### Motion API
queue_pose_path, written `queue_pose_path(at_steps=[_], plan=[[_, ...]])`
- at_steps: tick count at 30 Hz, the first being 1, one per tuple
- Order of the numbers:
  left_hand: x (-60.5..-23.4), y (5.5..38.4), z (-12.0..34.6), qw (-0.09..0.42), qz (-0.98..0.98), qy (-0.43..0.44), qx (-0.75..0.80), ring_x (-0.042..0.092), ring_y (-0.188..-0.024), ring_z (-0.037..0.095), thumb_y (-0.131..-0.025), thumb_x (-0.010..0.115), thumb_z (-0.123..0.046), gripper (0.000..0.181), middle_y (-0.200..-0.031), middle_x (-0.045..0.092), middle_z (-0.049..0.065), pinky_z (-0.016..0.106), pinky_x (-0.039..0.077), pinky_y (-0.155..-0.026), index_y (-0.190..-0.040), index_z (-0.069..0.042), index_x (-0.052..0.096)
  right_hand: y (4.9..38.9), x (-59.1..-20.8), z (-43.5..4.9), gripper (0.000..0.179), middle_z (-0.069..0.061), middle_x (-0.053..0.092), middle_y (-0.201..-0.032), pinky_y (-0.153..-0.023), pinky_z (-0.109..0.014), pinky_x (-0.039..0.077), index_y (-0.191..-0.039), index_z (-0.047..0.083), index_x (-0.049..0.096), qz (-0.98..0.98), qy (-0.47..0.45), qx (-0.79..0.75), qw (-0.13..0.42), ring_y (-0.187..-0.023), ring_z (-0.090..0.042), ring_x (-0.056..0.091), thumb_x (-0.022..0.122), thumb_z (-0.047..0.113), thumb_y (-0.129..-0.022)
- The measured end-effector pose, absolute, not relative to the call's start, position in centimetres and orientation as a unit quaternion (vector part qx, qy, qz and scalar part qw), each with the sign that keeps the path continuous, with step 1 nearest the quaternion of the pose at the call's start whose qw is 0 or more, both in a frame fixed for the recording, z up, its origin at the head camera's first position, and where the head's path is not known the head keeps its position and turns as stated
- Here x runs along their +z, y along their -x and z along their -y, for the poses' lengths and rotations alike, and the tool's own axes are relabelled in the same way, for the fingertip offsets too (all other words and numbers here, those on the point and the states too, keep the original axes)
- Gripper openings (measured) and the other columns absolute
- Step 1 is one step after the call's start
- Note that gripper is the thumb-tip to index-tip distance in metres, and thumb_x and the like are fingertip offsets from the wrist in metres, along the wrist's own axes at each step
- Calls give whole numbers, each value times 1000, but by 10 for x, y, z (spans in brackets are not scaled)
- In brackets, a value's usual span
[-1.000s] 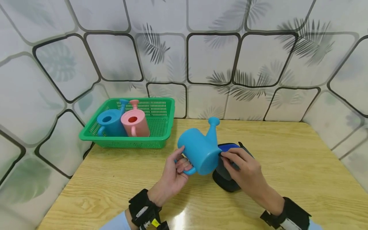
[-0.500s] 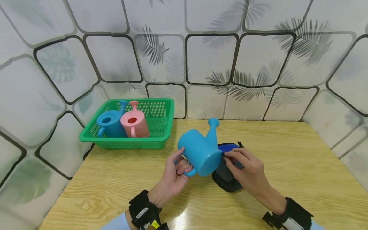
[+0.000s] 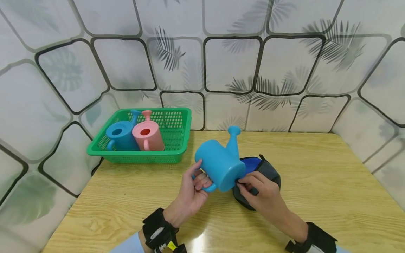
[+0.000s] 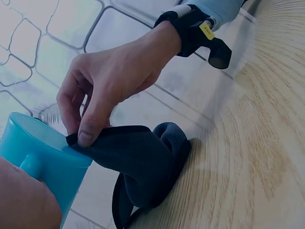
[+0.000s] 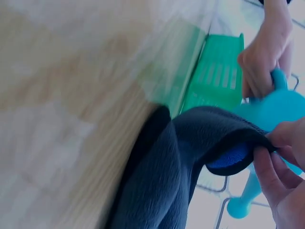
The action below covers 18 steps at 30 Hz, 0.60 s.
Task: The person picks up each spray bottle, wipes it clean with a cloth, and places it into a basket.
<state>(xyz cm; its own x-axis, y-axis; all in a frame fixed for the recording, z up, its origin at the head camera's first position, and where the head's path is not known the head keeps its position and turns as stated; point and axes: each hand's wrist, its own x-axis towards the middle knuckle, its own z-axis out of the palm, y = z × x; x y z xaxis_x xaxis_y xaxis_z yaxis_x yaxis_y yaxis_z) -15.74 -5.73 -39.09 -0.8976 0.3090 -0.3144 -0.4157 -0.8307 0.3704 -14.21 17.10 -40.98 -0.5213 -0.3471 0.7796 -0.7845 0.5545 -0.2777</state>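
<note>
My left hand (image 3: 193, 188) grips a light blue watering can (image 3: 218, 165) by its handle, holding it tilted above the table, with its spout pointing up and its base facing right and toward me. Thumb and fingers of my right hand (image 3: 261, 193) pinch the edge of a dark grey cloth (image 3: 270, 172) with black edging and a blue inner side. In the left wrist view the pinched corner of the cloth (image 4: 128, 152) is right at the rim of the can's base. The rest of the cloth hangs in folds down to the table.
A green plastic basket (image 3: 136, 157) stands at the back left of the wooden table (image 3: 316, 186). Inside it are a blue watering can (image 3: 121, 138) and a pink watering can (image 3: 152, 137). A patterned wall covering (image 3: 234, 63) rises behind the table.
My right hand first shifts slightly right, then moves left and down across the can's base with the cloth's edge. The left hand and the can stay nearly still, rising a little.
</note>
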Motion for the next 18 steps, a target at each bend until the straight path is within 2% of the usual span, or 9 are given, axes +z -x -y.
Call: queue_pose_path(at_steps=[2,4,6,9,11,18], plan=[[-391,157,57,190,-218,120,950,30,-45,5,-105,55,-28,51,-51,29,-8,17,28,-58,-65,-22,25,139,-411,-166,38,-1,67,-92,-64,-13,52,-94,11,71,809,-360,322,336,-71,-6,63,87,-10,-66],[-391,157,57,190,-217,119,950,31,-45,5,-105,55,-29,51,-51,30,-8,17,28,-58,-66,-22,24,136,-412,-162,23,-1,66,-92,-65,-13,52,-93,12,70,807,-370,323,328,-73,-6,63,85,1,-79],[-391,157,57,192,-214,117,951,31,-45,5,-105,55,-29,51,-51,29,-8,18,28,-57,-67,-22,22,133,-412,-157,6,0,66,-91,-67,-13,52,-92,12,70,803,-381,325,323,-74,-6,63,76,14,-93],[-392,157,57,194,-212,114,951,31,-45,5,-105,55,-29,52,-51,29,-8,18,28,-58,-66,-22,22,129,-411,-150,26,0,65,-90,-70,-11,52,-91,12,70,794,-398,323,326,-74,-7,64,56,30,-104],[-393,157,57,197,-213,113,950,31,-46,5,-105,55,-29,52,-51,29,-8,18,29,-58,-66,-22,22,127,-410,-145,31,0,65,-90,-72,-11,53,-91,12,71,789,-407,321,330,-75,-7,65,53,32,-105],[-393,157,56,200,-216,113,949,31,-45,5,-105,55,-30,52,-51,29,-8,17,28,-57,-67,-22,21,122,-408,-139,29,1,66,-91,-74,-12,54,-93,14,72,783,-414,322,335,-75,-8,67,53,32,-105]])
